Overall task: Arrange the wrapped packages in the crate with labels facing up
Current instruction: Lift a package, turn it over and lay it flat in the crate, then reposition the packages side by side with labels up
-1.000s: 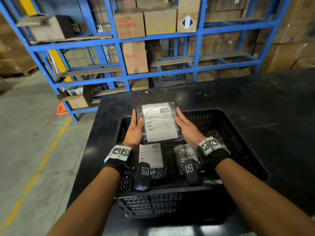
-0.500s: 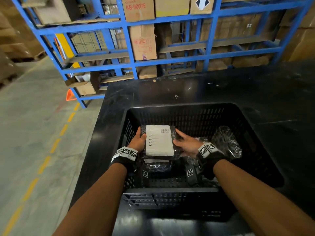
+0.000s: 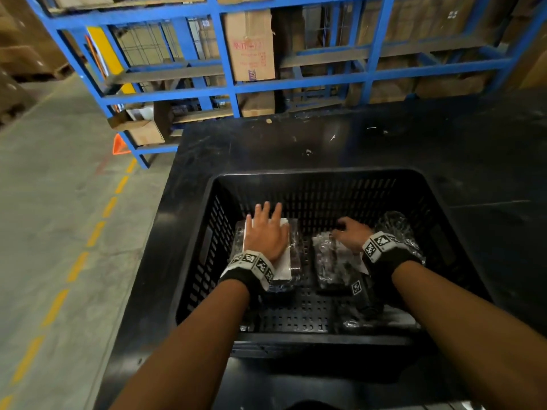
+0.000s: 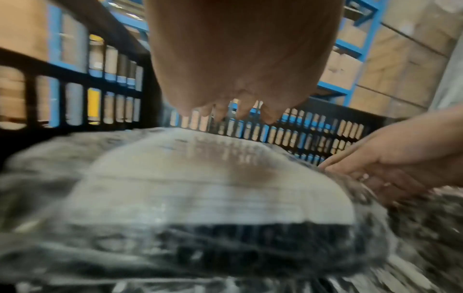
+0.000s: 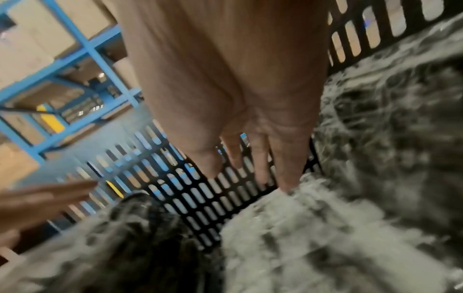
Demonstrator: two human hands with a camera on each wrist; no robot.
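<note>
A black slotted crate (image 3: pixel 310 173) stands on a black table (image 3: pixel 296 137). At its left lies a wrapped package (image 3: pixel 285 261) with its white label up. My left hand (image 3: pixel 266 223) lies flat on that label with straight fingers; in the left wrist view the palm (image 4: pixel 238 79) sits just over the label (image 4: pixel 213 178). Beside it lies a second wrapped package (image 3: pixel 331 261), dark and crinkled. My right hand (image 3: pixel 349 232) reaches over its far end, and its fingertips (image 5: pixel 285 182) touch the wrap (image 5: pixel 313 228) without gripping. A third wrapped package (image 3: pixel 396 229) lies at the right wall.
More crinkled wrap (image 3: pixel 384 318) lies at the crate's near right corner, and perforated floor (image 3: pixel 296 315) shows at the near middle. Blue racking (image 3: pixel 225 54) with cardboard boxes stands behind the table. Concrete floor with a yellow dashed line (image 3: pixel 94 232) runs along the left.
The labelled package came down from above the crate to its left floor. Both hands let go of its sides; the left now lies on the label, the right moved to the neighbouring package.
</note>
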